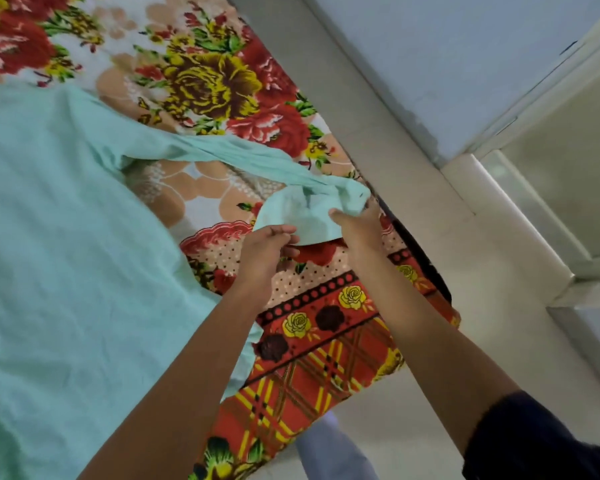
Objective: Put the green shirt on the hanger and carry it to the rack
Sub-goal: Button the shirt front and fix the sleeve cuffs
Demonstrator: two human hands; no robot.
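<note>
From the head camera I've got both arms stretched out over the bed. The pale mint-green cotton shirt point(66, 254) lies spread flat across the floral bedsheet in red, yellow and peach point(205, 81), with most of its body well off to the left of my fingers. One long sleeve point(222, 150) runs from the shirt's body across the sheet and ends right at my hands, bunched and twisted near the cuff.

My left hand point(267, 251) has its fingers point(284, 232) curled, pinching the lower rounded edge of the cuff fabric. My right hand point(357, 223) is just beside it, thumb and fingers closed round the bunched end of the sleeve, so the cloth sits between the two hands and is lifted slightly off the sheet.

Below my fingers the sheet's red checked border with yellow roses point(309, 358) hangs over the bed's edge. To the right of my fingers there's a light grey tiled floor point(499, 341) and a whitish wall point(465, 64). A dark navy cuff point(534, 441) shows on my right forearm.
</note>
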